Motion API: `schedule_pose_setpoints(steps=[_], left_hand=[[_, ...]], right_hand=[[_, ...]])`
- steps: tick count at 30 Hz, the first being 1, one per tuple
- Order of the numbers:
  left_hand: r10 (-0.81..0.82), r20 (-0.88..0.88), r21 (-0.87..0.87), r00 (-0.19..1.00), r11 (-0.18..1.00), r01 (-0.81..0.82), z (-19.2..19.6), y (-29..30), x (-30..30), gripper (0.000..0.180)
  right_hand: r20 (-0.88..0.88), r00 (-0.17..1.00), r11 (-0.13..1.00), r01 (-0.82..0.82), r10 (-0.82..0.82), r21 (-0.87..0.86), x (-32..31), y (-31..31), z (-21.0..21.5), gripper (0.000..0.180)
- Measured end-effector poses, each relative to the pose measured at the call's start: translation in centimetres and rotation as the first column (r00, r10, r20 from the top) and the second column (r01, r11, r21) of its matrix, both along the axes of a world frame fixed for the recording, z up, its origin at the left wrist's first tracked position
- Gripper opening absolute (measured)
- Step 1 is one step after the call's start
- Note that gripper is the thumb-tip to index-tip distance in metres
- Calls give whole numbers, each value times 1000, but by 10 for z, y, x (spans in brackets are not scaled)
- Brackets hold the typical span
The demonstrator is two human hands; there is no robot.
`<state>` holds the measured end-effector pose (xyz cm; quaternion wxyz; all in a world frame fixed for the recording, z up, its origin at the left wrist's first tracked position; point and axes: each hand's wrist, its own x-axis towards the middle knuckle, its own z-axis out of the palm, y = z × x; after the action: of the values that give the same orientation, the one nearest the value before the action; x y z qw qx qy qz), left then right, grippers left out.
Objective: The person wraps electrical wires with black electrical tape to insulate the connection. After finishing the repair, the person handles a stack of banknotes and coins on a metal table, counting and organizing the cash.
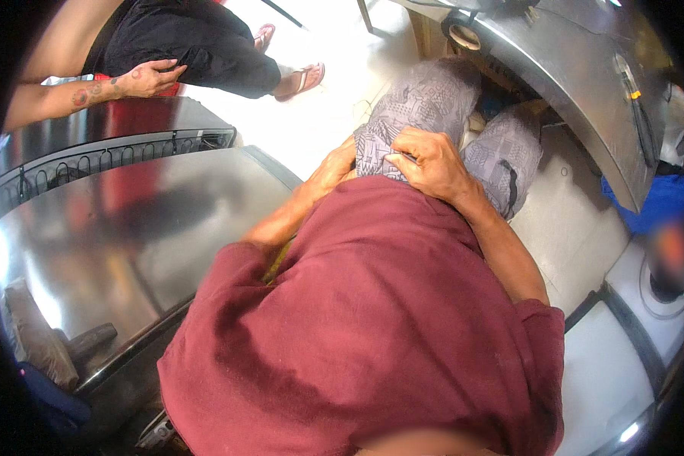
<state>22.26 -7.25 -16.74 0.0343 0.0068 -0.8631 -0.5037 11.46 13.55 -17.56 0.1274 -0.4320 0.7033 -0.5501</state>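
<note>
At the far left we see a steel counter (129,228) with a wire rack (114,156) along its back edge, and beyond it another person in black clothing resting a tattooed hand (150,76) on their thigh.

Moving in, our left hand (334,169) comes up from under the maroon shirt (372,319) with its forearm angled toward the waist. Its fingers are curled and pressed against the top edge of the grey patterned shorts (425,99), but they are partly hidden by the cloth, so we cannot tell whether they are actually pinching it.

Just right of it, our right hand (427,161) lies with its back up, knuckles bent and fingers closed onto the waistband of the same shorts, thumb tucked toward the fabric. The wrist bends inward and the forearm runs back down along our right side.

The shorts extend away from both hands toward a curved steel surface (577,83) at the upper right.
</note>
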Motion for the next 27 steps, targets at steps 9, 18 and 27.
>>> schedule_pose_setpoints(steps=[9,18,27], left_hand=[[-135,68,55,988,990,132,-23,8,-45,26],[-200,122,64,972,979,194,-35,11,-56,25],[-296,179,38,938,955,294,-54,3,-75,24]], right_hand=[[-63,997,996,-29,35,82,-6,-4,0,17],[44,995,985,-99,93,142,-15,-2,-12,21],[-15,998,994,58,-56,88,-9,-9,-39,20]])
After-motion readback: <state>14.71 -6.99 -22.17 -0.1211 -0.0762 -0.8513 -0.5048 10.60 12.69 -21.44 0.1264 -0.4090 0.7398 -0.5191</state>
